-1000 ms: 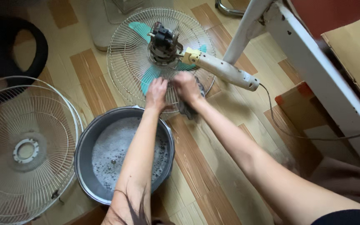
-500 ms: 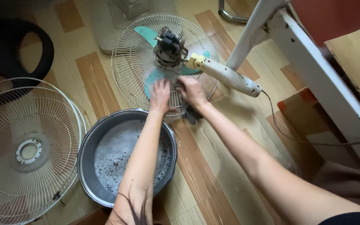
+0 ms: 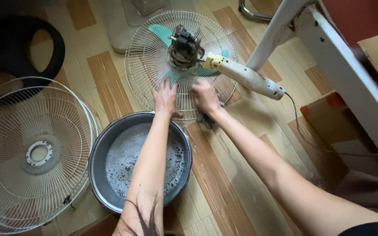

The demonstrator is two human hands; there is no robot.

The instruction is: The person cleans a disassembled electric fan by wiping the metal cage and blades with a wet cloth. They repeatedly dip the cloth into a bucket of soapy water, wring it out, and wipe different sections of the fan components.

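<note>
Both hands are out at the far edge of what I can see, working on a wire fan guard [image 3: 154,61] that lies flat on the floor. My left hand [image 3: 165,98] is spread wide, fingers splayed, palm pressed flat on the near part of the guard. My right hand [image 3: 205,97] sits just to the right of it, closed around a dark cloth [image 3: 205,119] that hangs out below the wrist and presses against the wires.

At the middle of the guard I see the bare motor [image 3: 184,46], with teal fan blades [image 3: 160,31] showing through the wires beneath it. A cream-coloured fan neck [image 3: 246,78] runs from the motor off to the right, and a thin cord [image 3: 302,133] trails from its end across the floor.

Near me, under my left forearm, stands a round grey basin [image 3: 99,161] of soapy water. To its left lies a second wire guard [image 3: 31,153], loose on the wood-patterned floor [image 3: 224,183]. On the far right a white painted frame [image 3: 337,57] slants across, with a cardboard box [image 3: 324,113] beside it.
</note>
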